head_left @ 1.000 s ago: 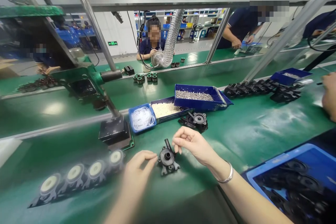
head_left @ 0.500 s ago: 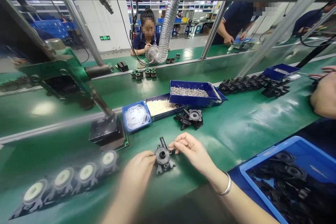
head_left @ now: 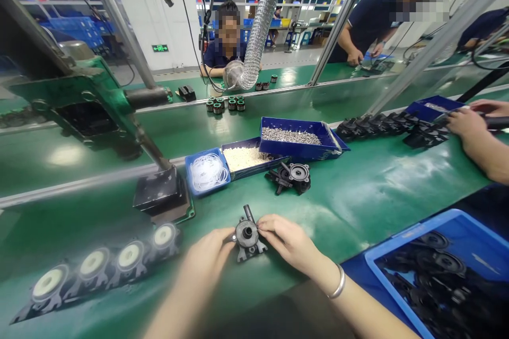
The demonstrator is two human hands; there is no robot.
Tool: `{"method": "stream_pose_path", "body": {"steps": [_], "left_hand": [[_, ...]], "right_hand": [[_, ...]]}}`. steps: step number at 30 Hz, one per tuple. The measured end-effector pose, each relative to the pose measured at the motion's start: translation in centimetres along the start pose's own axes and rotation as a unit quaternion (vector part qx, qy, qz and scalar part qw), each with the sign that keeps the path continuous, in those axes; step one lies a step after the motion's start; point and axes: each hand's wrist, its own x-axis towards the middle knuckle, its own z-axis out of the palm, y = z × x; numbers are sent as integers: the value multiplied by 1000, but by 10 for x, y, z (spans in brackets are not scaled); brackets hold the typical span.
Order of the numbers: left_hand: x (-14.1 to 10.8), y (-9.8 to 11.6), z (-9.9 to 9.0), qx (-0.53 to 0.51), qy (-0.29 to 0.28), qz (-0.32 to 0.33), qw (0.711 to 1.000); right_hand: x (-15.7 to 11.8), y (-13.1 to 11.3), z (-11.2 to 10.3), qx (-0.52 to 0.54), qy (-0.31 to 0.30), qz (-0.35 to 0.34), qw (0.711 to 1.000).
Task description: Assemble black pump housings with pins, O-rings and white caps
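Taking the black housing [head_left: 246,239] as the centre of a clock, the right hand [head_left: 292,241] differs most: a second ago its fingers were raised at about 1 o'clock, apart from the part; now they have come down against its 3 o'clock edge. The left hand [head_left: 204,257] has drawn in from beside the housing to touch it at 9 o'clock. The housing itself stays on the green bench [head_left: 338,206], tube toward 12 o'clock, feet toward 5 and 7. Out at 2 o'clock, a co-worker's two hands [head_left: 471,124] now meet near a small blue tray [head_left: 429,109], where only one hand showed at the edge of view a second ago.

The left hand comes in from 7 o'clock, palm inward and forearm blurred, its thumb and forefinger pinching a side lug. The right forearm, with a silver bangle [head_left: 339,282], reaches in from 4 o'clock; its fingers bend together, thumb underneath, fingertips at the rim. Whether they grip the rim or some small piece, I cannot tell.
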Motion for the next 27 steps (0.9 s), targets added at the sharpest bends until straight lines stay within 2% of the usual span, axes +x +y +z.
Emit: {"method": "stream_pose_path", "body": {"steps": [3,6,8,11,15,18,20,22,23,26,27], "left_hand": [[1,1,-1,21,8,4,1000],[1,2,1,33,12,22,999],[-1,0,3,50,18,56,997],[-9,-7,6,106,33,130,985],[-17,-14,7,165,1,191,968],[-15,-13,5,167,-13,186,968],[-10,-10,3,129,-14,153,980],[-5,-8,2,76,-7,96,992],[-4,-8,2,54,-2,67,996],[-6,-13,7,24,11,19,999],[-8,-16,10,24,13,19,999]], "right_hand": [[-7,9,-1,-57,-19,-63,996],[-13,15,2,-85,-10,-58,995],[-16,17,4,-96,-3,-69,993],[-16,18,4,-117,0,-121,986],[-15,15,2,-154,3,-151,976],[-17,13,5,-164,-8,-145,976],[-16,9,5,-156,-18,-118,981],[-10,4,-5,-149,-2,-82,985],[-2,2,-15,-149,24,-70,986],[43,2,-64,-194,153,-37,968],[63,6,-85,-235,173,-4,957]]}}
